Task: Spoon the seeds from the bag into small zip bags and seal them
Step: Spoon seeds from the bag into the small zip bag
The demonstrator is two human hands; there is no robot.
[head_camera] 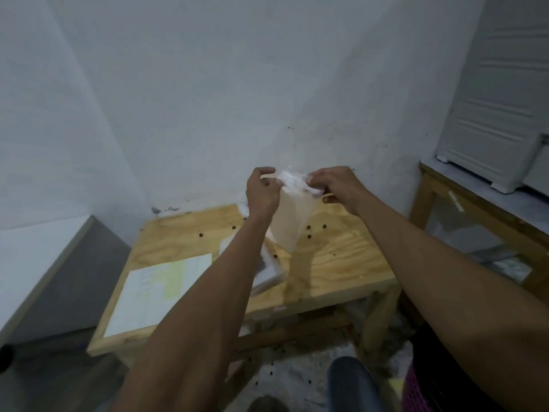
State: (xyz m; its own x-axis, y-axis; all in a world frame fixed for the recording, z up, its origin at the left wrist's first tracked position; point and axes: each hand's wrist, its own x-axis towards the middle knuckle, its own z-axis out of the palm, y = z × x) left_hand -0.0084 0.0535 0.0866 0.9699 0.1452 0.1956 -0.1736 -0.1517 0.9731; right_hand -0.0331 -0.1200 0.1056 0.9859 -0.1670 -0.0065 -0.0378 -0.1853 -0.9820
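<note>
Both the left hand (263, 190) and the right hand (335, 184) are pinching the top of a small zip bag (292, 215) hanging above the table (341, 263), probably sealing it; next comes pressing along the strip.

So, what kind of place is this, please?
Probably a plain home workroom or storage corner. A small bare plywood table stands against a scuffed white plastered wall, a white plastic drawer cabinet sits on a wooden bench, and small dark seeds lie scattered.
</note>
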